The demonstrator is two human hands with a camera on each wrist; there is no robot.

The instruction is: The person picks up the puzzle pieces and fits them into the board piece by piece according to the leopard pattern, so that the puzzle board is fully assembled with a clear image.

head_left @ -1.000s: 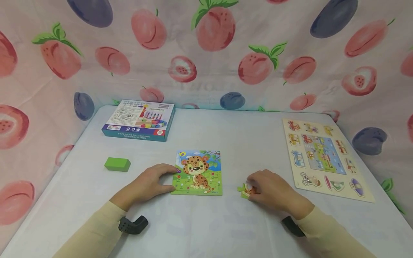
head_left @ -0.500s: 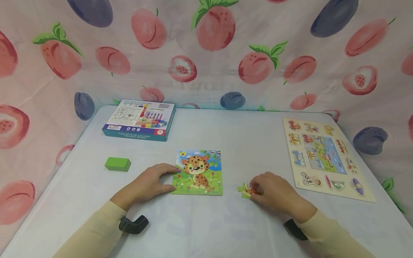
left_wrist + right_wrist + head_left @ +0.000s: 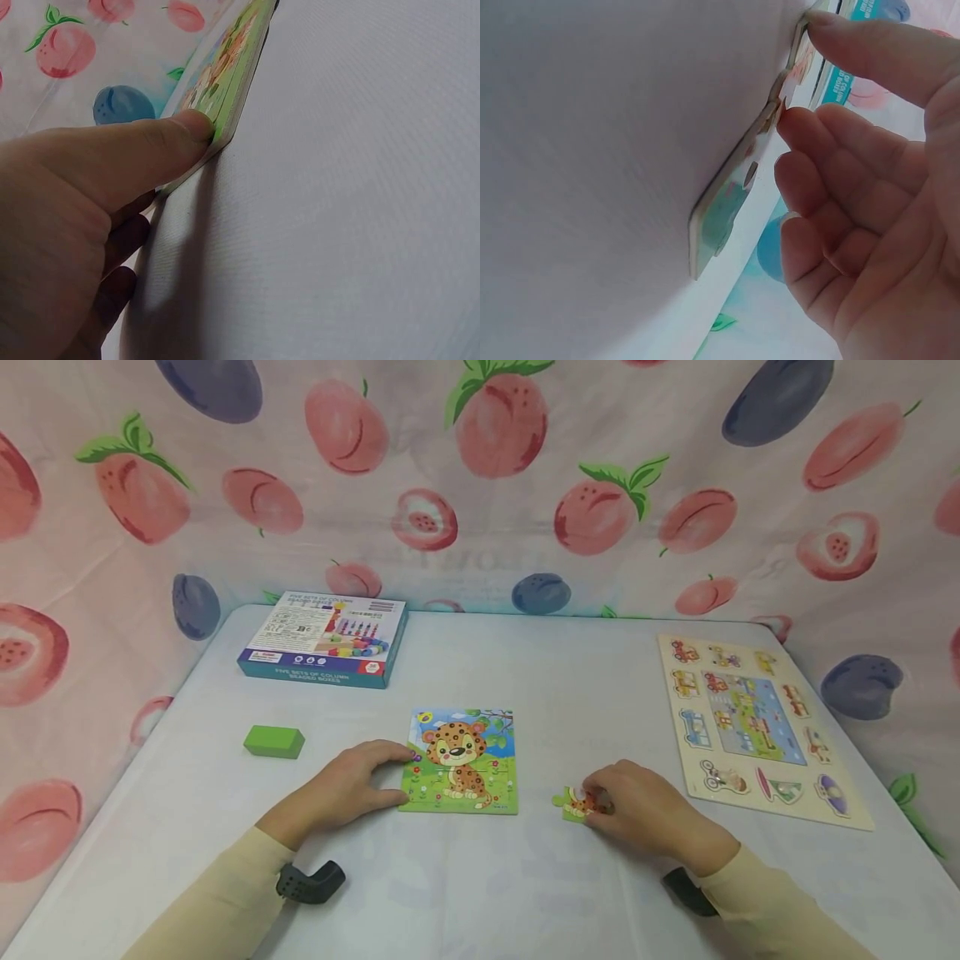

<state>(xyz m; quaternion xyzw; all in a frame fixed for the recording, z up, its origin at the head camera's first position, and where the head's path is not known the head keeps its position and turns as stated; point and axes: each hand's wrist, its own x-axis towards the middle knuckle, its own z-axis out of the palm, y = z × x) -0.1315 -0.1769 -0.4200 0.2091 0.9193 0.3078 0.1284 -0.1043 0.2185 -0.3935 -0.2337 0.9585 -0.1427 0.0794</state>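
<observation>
A square leopard puzzle (image 3: 459,764) lies flat near the middle of the table. My left hand (image 3: 347,789) rests at its left side, thumb and index finger spread along that edge. In the left wrist view the thumb (image 3: 169,139) presses on the puzzle's rim. To the right, my right hand (image 3: 637,802) pinches a green and orange jigsaw piece (image 3: 573,806) low over the table, partly covered by the fingers. The right wrist view shows the thumb at a piece (image 3: 804,60), with a teal-green piece (image 3: 724,210) adjoining; whether they are joined I cannot tell.
A flat box (image 3: 322,639) of beaded columns lies at the back left. In front of it sits a green block (image 3: 273,742). A wooden vehicle puzzle board (image 3: 686,768) lies at the right. Fruit-patterned cloth (image 3: 480,527) hangs behind the table.
The right hand has shifted slightly to the right and toward me, and the piece at its fingertips has moved a little to the right. The left hand and leopard puzzle have stayed put.
</observation>
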